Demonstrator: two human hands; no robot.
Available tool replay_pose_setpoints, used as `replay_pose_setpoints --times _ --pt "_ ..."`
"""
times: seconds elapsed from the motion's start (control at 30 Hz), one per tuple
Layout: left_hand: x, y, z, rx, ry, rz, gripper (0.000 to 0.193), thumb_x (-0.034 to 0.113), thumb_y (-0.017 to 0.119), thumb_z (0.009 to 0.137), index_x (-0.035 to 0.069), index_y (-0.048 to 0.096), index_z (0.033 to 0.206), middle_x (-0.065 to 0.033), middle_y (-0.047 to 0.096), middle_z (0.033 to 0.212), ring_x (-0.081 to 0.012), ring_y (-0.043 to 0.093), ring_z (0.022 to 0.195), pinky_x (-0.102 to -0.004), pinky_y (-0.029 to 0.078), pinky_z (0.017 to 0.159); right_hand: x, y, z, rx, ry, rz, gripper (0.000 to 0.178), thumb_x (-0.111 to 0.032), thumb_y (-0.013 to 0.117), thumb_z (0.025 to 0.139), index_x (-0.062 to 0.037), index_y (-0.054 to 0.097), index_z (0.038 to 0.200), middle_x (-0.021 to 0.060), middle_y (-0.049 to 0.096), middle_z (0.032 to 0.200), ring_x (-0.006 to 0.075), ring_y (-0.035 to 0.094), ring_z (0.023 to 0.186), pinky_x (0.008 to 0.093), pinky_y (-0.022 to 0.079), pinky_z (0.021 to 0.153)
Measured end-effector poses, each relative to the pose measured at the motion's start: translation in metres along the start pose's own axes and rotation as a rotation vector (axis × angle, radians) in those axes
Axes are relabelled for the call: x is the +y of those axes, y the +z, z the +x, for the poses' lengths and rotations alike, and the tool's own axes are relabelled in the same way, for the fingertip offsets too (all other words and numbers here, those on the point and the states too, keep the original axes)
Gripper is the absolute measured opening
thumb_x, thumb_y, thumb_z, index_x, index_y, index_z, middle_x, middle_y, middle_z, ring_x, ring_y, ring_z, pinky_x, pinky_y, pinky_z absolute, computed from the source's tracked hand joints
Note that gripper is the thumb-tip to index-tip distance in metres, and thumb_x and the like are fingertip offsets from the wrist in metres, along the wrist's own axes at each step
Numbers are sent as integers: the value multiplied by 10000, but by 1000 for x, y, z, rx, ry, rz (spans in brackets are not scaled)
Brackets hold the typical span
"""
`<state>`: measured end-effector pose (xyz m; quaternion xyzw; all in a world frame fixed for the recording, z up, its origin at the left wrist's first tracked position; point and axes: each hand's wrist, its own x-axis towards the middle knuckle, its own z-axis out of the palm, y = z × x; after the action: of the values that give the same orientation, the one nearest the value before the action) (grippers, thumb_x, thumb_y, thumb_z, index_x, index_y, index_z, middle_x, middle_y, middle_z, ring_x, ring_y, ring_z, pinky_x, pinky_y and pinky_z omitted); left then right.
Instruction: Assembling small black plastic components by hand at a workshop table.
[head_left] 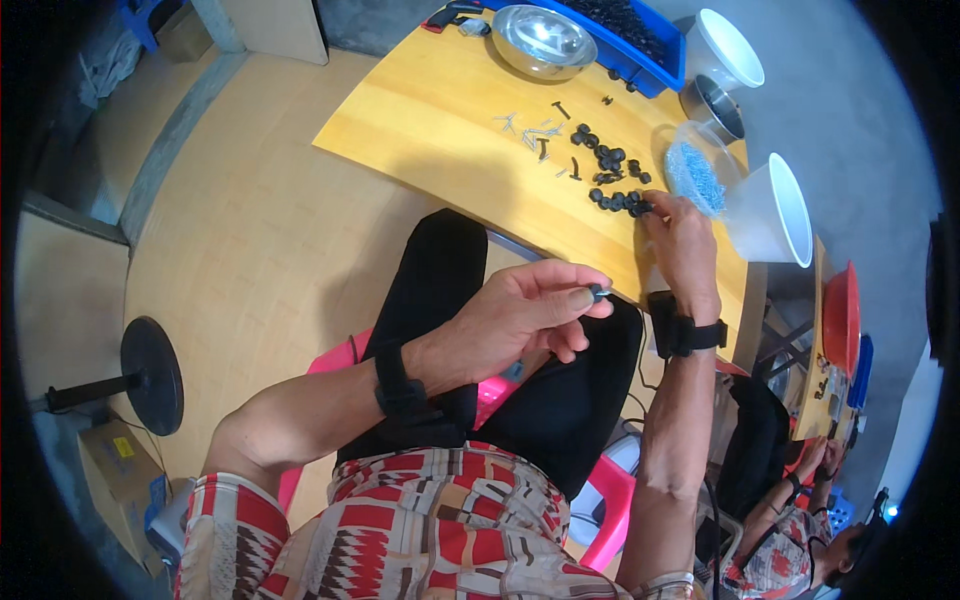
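My left hand (pixel 530 312) is above my lap, short of the table edge. Its thumb and forefinger pinch a small black round piece (pixel 598 293) with a light, shiny tip. My right hand (pixel 682 243) reaches over the table, thumb and fingertips closed at the right end of a row of black round pieces (pixel 617 202); the fingers partly cover the piece there. Behind that row are more black round pieces (pixel 605 155) in loose clusters. Thin silver pins (pixel 530 132) lie scattered to the left, among a few black T-shaped pieces (pixel 576 168).
On the wooden table (pixel 420 120) stand a metal bowl (pixel 545 45), a blue tray (pixel 670 70) of black parts and a clear tub (pixel 690 135) holding light-blue bits. White buckets (pixel 785 215) and a steel bowl (pixel 712 105) line the right side. Another person (pixel 780 550) works at far right.
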<state>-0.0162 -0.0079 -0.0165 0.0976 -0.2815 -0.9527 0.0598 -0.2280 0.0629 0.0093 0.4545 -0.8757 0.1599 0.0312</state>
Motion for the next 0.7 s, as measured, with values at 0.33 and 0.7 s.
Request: replay_pose_setpoints --times 0.33,0.7 --pt "-3 3 -2 -69 13 11 322 98 558 834 28 482 1140 -123 601 969 -137 595 687 -250 484 591 -6 -10 -14 117 159 177 243 -96 562 767 14 578 982 164 609 850 261 600 735 336 473 679" --pt "-9 4 -4 -143 39 -19 295 139 538 853 53 490 1131 -105 617 906 -135 576 652 -263 480 606 -69 -33 -107 234 174 1000 259 -106 568 830 7 559 1063 26 546 851 53 488 624 178 420 511"
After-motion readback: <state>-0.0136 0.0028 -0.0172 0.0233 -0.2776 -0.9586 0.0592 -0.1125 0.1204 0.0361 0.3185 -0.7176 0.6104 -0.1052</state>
